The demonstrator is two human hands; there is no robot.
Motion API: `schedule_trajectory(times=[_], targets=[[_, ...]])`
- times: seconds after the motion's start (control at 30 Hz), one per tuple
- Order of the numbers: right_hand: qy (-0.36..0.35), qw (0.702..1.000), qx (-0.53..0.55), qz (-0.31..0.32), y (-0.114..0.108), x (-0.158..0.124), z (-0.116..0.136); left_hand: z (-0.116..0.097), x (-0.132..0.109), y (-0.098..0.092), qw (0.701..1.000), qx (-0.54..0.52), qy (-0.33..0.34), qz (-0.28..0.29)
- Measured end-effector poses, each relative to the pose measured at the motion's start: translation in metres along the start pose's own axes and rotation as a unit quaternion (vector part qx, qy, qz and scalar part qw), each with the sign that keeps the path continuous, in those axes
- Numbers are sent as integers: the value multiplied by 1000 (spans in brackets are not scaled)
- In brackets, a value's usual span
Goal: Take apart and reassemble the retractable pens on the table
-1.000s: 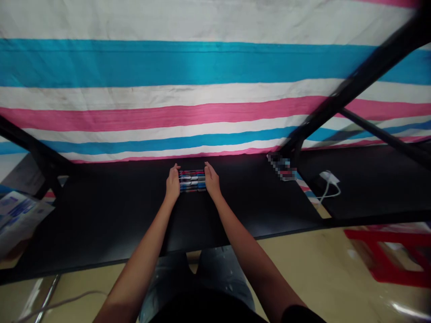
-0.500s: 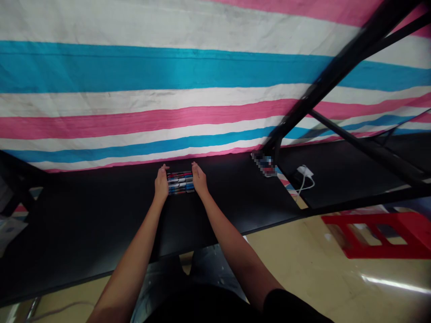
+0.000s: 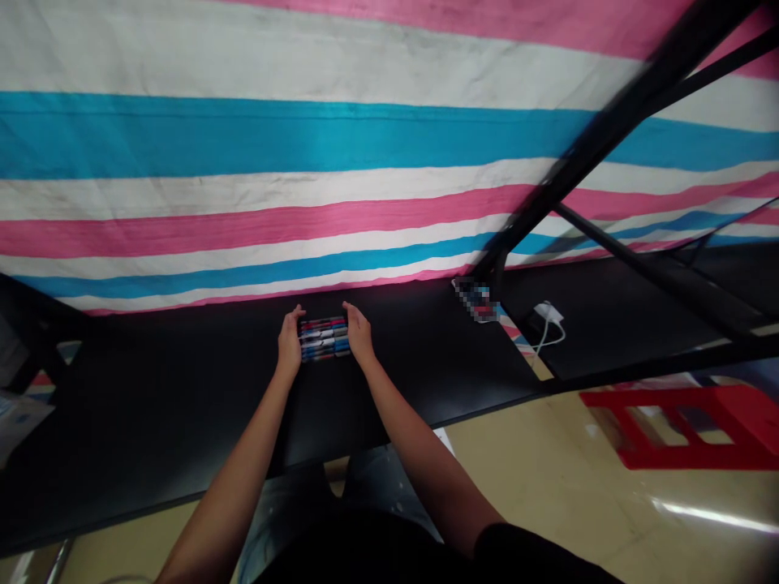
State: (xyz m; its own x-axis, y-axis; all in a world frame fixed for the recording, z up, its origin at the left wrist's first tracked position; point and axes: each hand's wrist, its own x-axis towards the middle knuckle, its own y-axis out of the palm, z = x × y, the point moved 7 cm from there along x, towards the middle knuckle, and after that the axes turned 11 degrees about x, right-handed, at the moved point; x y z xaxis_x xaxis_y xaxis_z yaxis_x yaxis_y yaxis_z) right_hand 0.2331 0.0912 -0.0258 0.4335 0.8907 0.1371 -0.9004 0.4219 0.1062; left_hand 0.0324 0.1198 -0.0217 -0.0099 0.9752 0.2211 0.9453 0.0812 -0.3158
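Note:
Several pens (image 3: pixel 324 339) lie side by side in a flat bundle, with red, white, blue and dark barrels, over the black tabletop (image 3: pixel 182 389). My left hand (image 3: pixel 290 339) is against their left ends, palm turned inward and thumb pointing up and away. At the right ends, my right hand (image 3: pixel 359 334) mirrors it, so the bundle is held between both palms. The fingers below the thumbs are mostly hidden behind the hands. Whether the pens rest on the table or hang just above it, I cannot tell.
A striped cloth (image 3: pixel 273 138) hangs behind the table. To the right are a blurred-out item (image 3: pixel 478 300), a slanting black frame bar (image 3: pixel 548 195) and a white charger (image 3: pixel 548 314) with its cable. A red plastic stool (image 3: pixel 687 422) is on the floor; a pale bag (image 3: pixel 21 418) sits left.
Both hands and the bundle of pens have come slightly nearer to me. The view has tilted a little. My hands still press at the two ends of the pens.

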Motion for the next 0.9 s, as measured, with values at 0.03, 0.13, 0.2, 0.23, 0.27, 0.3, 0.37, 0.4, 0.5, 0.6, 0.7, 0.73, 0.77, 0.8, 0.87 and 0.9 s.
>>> schedule_trajectory(times=[0.03,0.13,0.2,0.23,0.27,0.3,0.37,0.4,0.5,0.6,0.7,0.73,0.77,0.8,0.87,0.9], targets=[[2,1000,2,-1,0,-4,1,0,-6,-2,1000,-8,-7,-4],[5,1000,8,4,-1,-16,3,-1,-25,-8,1000,-17,-18,-13],[9,1000,13,8,-4,-25,4,-2,-38,-11,999,-21,-25,-14],[11,1000,16,9,-6,-30,4,-3,-43,-12,999,-21,-27,-13],[14,1000,20,9,-8,-34,4,-5,-48,-12,999,-20,-29,-9],[16,1000,24,8,-11,-39,4,-6,-53,-13,999,-19,-31,-7],[21,999,34,3,-17,-51,3,-8,-64,-14,999,-25,-34,-2],[25,999,38,0,-20,-58,2,-9,-69,-15,999,-31,-37,0],[34,999,42,2,-29,-82,1,-13,-89,-17,998,-46,-46,4],[46,998,51,-4,-40,-108,3,-17,-111,-19,998,-46,-52,11],[59,996,60,-7,-49,-129,8,-24,-132,-22,998,-35,-58,20],[61,996,60,-5,-51,-135,9,-26,-138,-23,997,-31,-61,22],[64,996,58,-3,-53,-139,11,-28,-144,-24,997,-28,-64,22],[67,996,52,1,-54,-143,12,-31,-148,-26,997,-25,-66,20],[70,997,41,12,-55,-149,14,-35,-155,-28,997,-14,-73,18],[68,997,38,17,-55,-150,16,-36,-157,-28,997,-7,-78,18]])
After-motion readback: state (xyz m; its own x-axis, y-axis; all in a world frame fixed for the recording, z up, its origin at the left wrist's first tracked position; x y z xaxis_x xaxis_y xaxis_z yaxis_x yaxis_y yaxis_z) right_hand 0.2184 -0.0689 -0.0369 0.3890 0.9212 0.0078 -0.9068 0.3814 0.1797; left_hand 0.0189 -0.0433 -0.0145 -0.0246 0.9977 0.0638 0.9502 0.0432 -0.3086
